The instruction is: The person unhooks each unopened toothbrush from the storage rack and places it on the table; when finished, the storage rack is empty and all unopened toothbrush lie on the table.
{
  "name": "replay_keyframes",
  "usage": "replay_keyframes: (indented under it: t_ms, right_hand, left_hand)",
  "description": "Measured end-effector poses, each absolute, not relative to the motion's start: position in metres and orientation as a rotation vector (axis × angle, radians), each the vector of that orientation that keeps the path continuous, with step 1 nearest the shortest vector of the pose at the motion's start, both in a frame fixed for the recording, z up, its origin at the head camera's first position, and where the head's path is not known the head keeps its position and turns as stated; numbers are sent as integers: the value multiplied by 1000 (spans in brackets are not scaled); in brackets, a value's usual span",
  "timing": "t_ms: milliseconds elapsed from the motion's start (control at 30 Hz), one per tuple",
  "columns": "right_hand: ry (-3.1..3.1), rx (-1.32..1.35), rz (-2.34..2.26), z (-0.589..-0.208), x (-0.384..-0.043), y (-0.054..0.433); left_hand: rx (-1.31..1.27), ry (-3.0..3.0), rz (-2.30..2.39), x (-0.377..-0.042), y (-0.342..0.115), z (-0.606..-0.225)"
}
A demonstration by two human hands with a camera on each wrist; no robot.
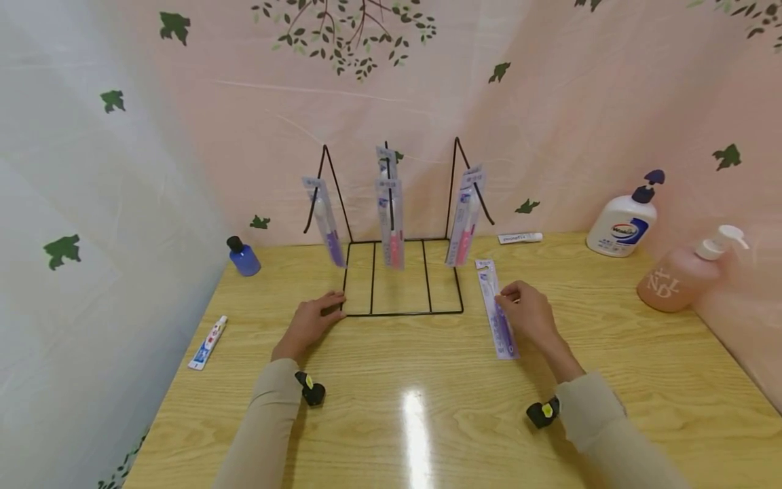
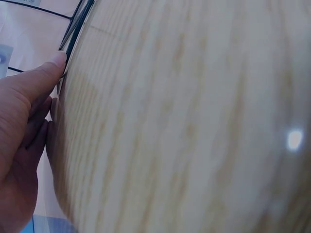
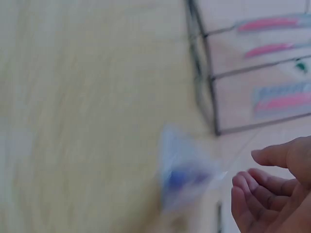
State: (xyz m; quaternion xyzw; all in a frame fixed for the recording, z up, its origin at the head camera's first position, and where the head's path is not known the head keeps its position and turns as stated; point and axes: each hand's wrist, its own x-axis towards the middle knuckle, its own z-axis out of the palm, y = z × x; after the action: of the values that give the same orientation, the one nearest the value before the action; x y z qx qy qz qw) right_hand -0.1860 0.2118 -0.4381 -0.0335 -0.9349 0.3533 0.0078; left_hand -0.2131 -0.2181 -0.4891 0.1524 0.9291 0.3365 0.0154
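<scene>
My left hand touches the front left corner of a black wire rack standing on the table. In the left wrist view, the thumb lies against a wire and the other fingers are below it. Packaged toothbrushes hang on the rack: a purple one at left, pink ones in the middle and at right. A packaged purple toothbrush lies flat right of the rack, with my right hand over its edge. A gap shows between right thumb and fingers; the package is blurred there.
A small blue bottle and a toothpaste tube are on the left. Another white tube lies behind the right hand. A white pump bottle and a pink pump bottle stand at right. Patterned cloth hangs behind.
</scene>
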Motion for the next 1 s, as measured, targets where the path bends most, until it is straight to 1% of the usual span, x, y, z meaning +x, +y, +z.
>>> replay_keyframes:
  t_ms: [267,433,567,733,1000]
  right_hand:
    - [-2785,454,1338,-398,-171,153]
    - [-2638,672,1476,-380,-168,110]
    - [-2550,773,1519,-371,-173,78]
    - [-2515,846,1547,-371,-183,42]
    - [-2369,833,1601,-381,-206,-6]
  left_hand:
    - [493,2902,1054,-214,-220,-489]
    - [510,2919,1031,-215,-220,-488]
    - [510,2927,1042,-216,-220,-488]
    - [521,2934,1067,-216,-220,-490]
    - [530,2956,1062,-215,-218,-491]
